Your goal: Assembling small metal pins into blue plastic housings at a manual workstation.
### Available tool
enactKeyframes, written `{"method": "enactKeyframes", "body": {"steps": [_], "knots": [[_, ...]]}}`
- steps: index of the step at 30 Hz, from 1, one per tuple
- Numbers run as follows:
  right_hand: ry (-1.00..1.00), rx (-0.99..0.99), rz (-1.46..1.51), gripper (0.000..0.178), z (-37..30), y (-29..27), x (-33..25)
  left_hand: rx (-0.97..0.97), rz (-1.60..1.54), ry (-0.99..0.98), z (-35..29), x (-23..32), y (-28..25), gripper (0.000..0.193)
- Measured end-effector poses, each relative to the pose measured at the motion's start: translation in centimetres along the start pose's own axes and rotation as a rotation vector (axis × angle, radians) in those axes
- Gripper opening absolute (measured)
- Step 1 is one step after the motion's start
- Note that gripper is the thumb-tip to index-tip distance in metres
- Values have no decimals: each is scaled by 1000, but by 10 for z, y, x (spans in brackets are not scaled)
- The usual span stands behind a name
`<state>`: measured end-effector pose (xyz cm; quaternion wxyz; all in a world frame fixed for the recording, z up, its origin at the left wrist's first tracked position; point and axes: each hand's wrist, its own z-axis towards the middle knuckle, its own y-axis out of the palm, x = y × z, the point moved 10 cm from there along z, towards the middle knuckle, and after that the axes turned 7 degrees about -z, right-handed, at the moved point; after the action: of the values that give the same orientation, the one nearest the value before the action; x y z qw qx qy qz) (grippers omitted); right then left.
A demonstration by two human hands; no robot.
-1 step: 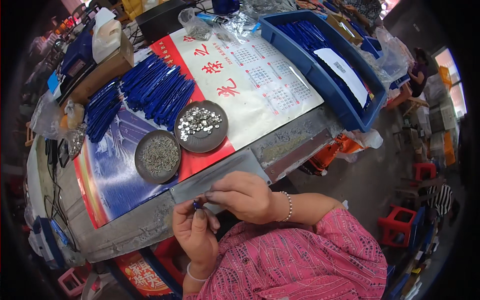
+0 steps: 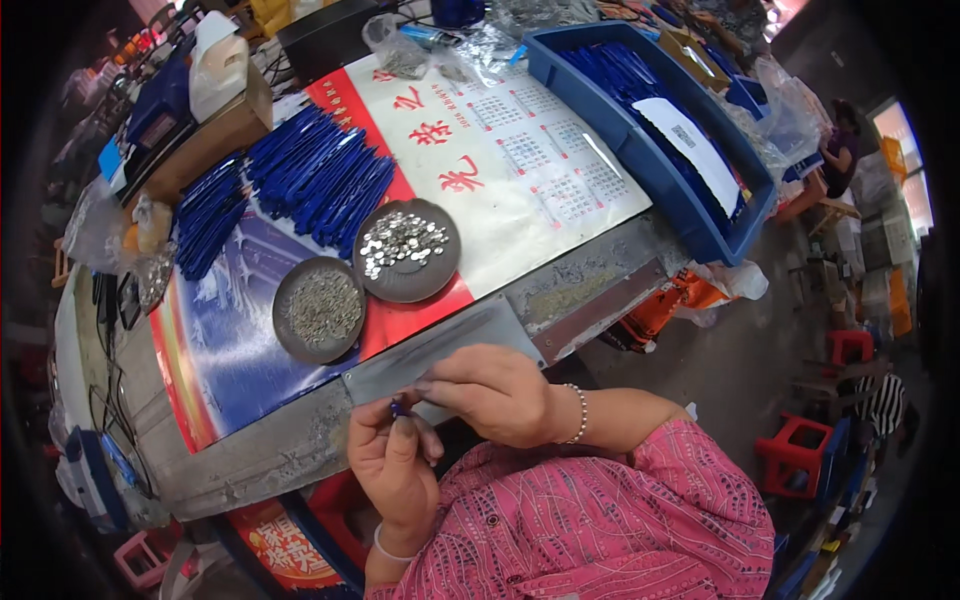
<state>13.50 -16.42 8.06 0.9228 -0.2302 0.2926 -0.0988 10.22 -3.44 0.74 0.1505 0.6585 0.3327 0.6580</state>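
Just past the near table edge, my two hands are together. My left hand (image 2: pixel 395 465) pinches a small dark-blue piece (image 2: pixel 397 409) between thumb and fingers; most of the piece is hidden. Close beside it, my right hand (image 2: pixel 492 393) has thumb and fingertips pressed together, and what they hold, if anything, does not show. Beyond them stand two dark round dishes. The left dish (image 2: pixel 284 335) holds many small grey metal pins or screws (image 2: pixel 322 303). In the right dish (image 2: pixel 405 290) lie shiny silver discs (image 2: pixel 400 245).
Piles of slim blue pieces (image 2: pixel 325 175) lie behind the dishes on a poster sheet (image 2: pixel 510 240). A blue crate (image 2: pixel 660 190) with more of them stands at the right. A metal plate (image 2: pixel 440 350) lies along the near edge. Red stools (image 2: pixel 795 455) stand on the floor at right.
The view has shifted very slightly. My hands keep the same pinching hold.
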Motion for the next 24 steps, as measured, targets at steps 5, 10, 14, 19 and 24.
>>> {"method": "enactKeyframes", "body": {"steps": [5,10,14,19,24], "knots": [[234,-53,-51,25,-5,-2,15,0,-102,-183,2,-24,1,18],[338,20,86,23,-10,-5,20,-20,-151,-144,6,-25,8,18],[275,-27,58,27,-1,3,8,-19,-198,-134,4,-29,0,20],[253,21,44,27,1,6,4,-128,-246,-139,-2,-28,6,24],[270,37,110,26,-4,4,6,-172,-234,-91,-2,-25,12,21]]}}
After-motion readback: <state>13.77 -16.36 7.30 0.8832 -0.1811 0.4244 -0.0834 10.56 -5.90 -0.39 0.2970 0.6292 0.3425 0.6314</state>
